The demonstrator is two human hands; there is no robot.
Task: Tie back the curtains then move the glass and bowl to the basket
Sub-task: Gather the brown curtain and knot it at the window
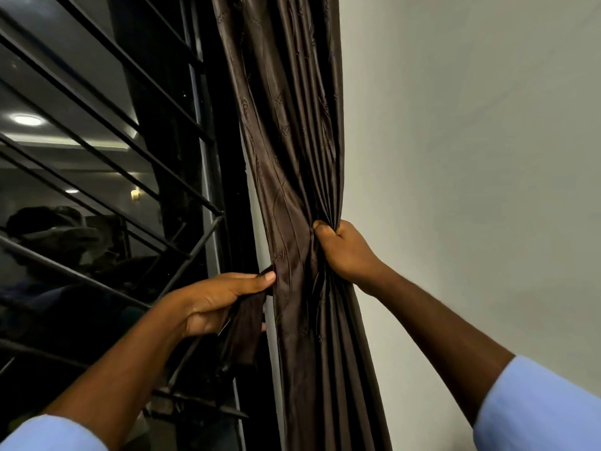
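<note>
A dark brown satin curtain (292, 131) hangs gathered into a narrow bunch between the window and the wall. My right hand (344, 252) grips the bunched folds from the right side at mid height. My left hand (221, 301) holds a matching brown tie-back strip (245, 330) against the curtain's left edge, thumb pressed on the fabric. The strip hangs down from my fingers. No glass, bowl or basket is in view.
A dark window with slanted black metal bars (107, 151) fills the left side, and its glass reflects ceiling lights. A plain pale wall (471, 157) takes up the right. Light blue sleeves (536, 408) cover both forearms near the bottom edge.
</note>
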